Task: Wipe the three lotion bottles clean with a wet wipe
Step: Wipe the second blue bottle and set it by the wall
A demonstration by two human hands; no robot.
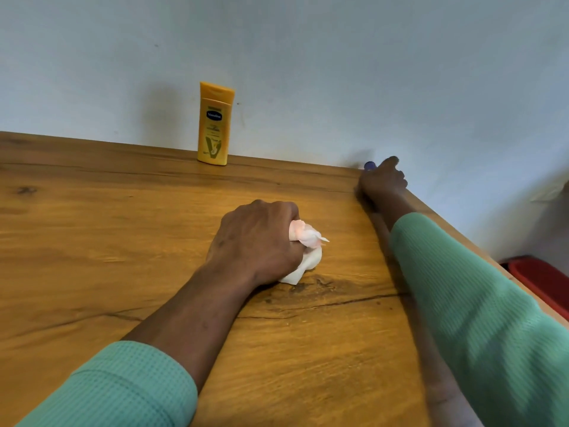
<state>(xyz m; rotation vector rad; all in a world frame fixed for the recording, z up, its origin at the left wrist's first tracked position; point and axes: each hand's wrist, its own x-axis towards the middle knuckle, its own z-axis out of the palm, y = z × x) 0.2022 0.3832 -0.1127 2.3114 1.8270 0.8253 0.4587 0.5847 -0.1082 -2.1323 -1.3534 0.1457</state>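
A yellow lotion bottle stands upright at the back edge of the wooden table, against the wall. My left hand rests on the table's middle, shut on a crumpled white wet wipe. My right hand reaches to the far right corner of the table and closes around a small bottle with a blue cap; only the cap shows, the rest is hidden behind my fingers. No third bottle is in view.
A pale blue wall rises right behind the table. The table's right edge runs diagonally under my right forearm. Beyond it, lower down, sits a red object on the floor.
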